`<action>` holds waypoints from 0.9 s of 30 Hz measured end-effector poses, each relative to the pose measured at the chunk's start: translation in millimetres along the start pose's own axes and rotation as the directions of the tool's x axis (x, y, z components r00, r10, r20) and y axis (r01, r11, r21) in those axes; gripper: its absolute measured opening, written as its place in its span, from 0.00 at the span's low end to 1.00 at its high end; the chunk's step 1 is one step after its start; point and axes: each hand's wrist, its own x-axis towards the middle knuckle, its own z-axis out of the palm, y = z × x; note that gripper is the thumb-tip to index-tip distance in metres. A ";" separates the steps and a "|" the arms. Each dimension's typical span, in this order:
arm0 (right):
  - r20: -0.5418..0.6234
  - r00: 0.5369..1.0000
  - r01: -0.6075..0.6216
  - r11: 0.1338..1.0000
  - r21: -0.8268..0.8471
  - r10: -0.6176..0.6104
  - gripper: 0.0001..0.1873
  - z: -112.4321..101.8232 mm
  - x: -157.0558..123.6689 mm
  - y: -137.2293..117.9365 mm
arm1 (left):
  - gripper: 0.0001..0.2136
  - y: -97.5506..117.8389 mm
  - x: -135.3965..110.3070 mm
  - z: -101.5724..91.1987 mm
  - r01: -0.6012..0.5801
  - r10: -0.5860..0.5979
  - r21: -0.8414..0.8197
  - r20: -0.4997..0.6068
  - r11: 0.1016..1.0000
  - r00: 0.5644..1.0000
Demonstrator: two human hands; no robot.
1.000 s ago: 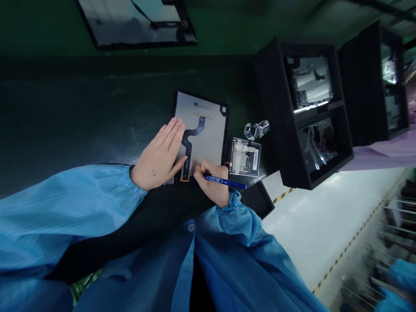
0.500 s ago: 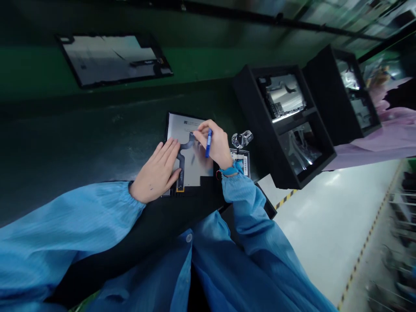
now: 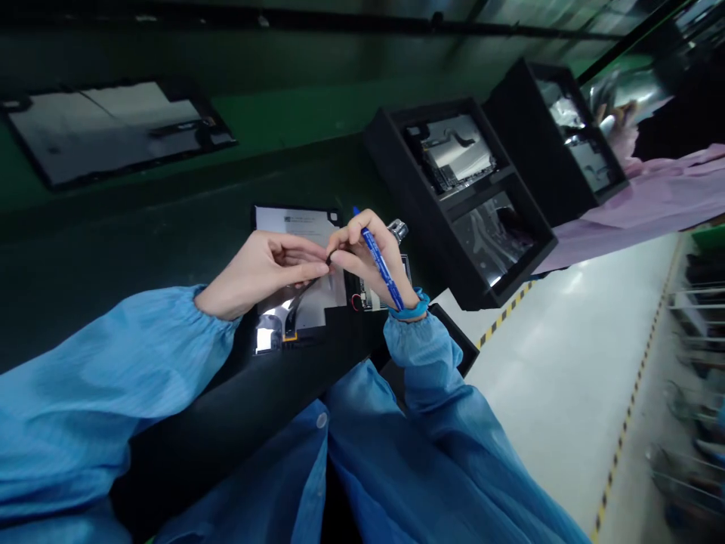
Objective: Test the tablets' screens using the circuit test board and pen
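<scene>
A grey tablet panel (image 3: 294, 223) lies on the dark bench in front of me, with a black flex cable (image 3: 303, 296) rising off it. My left hand (image 3: 257, 272) hovers over the panel, its fingers pinched on the free end of the cable. My right hand (image 3: 368, 257) meets it fingertip to fingertip at that same end and keeps a blue pen (image 3: 381, 262) tucked across its palm. Both arms wear blue sleeves.
A small circuit board (image 3: 371, 298) and a shiny metal part (image 3: 397, 228) lie right of the panel. Two black trays (image 3: 396, 162) holding panels stand at the right, another panel (image 3: 107, 128) lies far left. The bench edge and white floor (image 3: 566, 355) are to the right.
My left hand has lifted from lying flat on the panel and now pinches the cable end. My right hand came back from the panel's top to meet it; the cable is raised.
</scene>
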 end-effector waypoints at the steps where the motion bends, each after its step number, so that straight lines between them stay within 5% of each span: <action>1: -0.038 0.999 0.006 0.999 -0.040 -0.008 0.20 -4.9 -5.2 3.6 | 0.12 0.5 0.3 4.4 0.011 -0.011 0.018 -0.003 1.000 1.000; 5: -0.214 0.976 -0.020 0.963 -0.269 -0.039 0.10 -24.1 -30.9 29.9 | 0.11 -10.0 5.7 24.0 -0.087 0.100 0.276 -0.033 0.957 0.994; 10: -0.198 0.980 -0.086 0.951 -0.295 0.028 0.12 -29.9 -54.8 52.4 | 0.08 -34.0 16.9 48.4 -0.286 0.325 0.617 0.051 0.734 0.944; 16: -0.277 0.960 -0.069 0.991 -0.112 0.035 0.12 -24.1 -60.1 47.0 | 0.06 -43.7 17.1 59.0 -0.277 0.298 0.705 0.097 0.653 0.950; 27: -0.268 0.962 -0.083 0.993 -0.090 0.056 0.11 -25.5 -61.1 47.5 | 0.05 -43.5 14.4 62.9 -0.236 0.276 0.733 0.069 0.638 0.959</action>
